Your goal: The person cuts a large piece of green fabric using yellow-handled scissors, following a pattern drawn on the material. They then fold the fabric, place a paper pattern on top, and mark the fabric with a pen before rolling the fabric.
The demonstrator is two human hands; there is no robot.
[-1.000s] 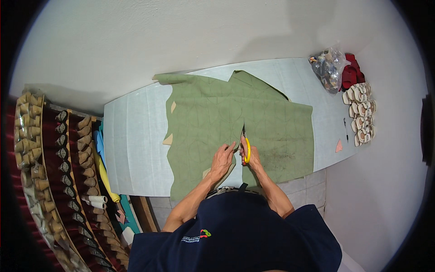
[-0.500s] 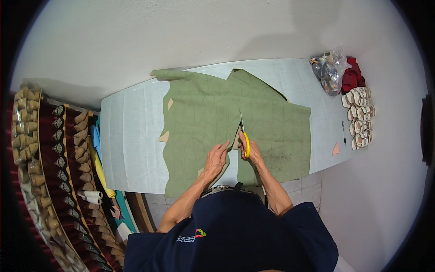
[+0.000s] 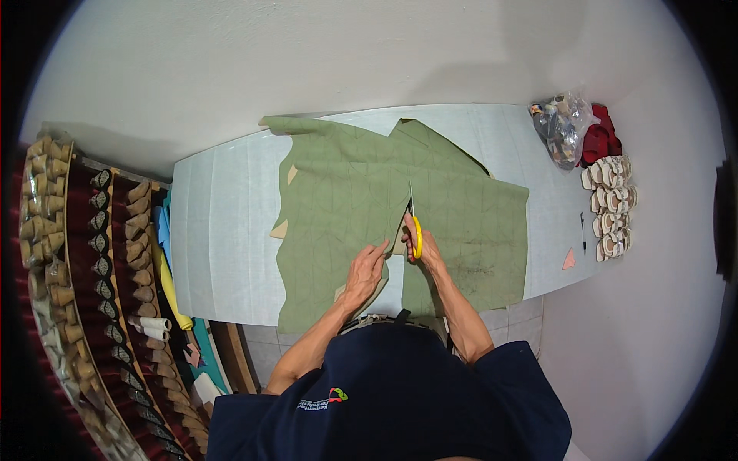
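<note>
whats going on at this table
A person is cutting a large green sheet spread over a pale table. The right hand holds yellow-handled scissors, with the blades at the far end of a cut running from the near edge. The left hand is on the sheet, left of the cut. Light-coloured sandals stand at the table's right end.
</note>
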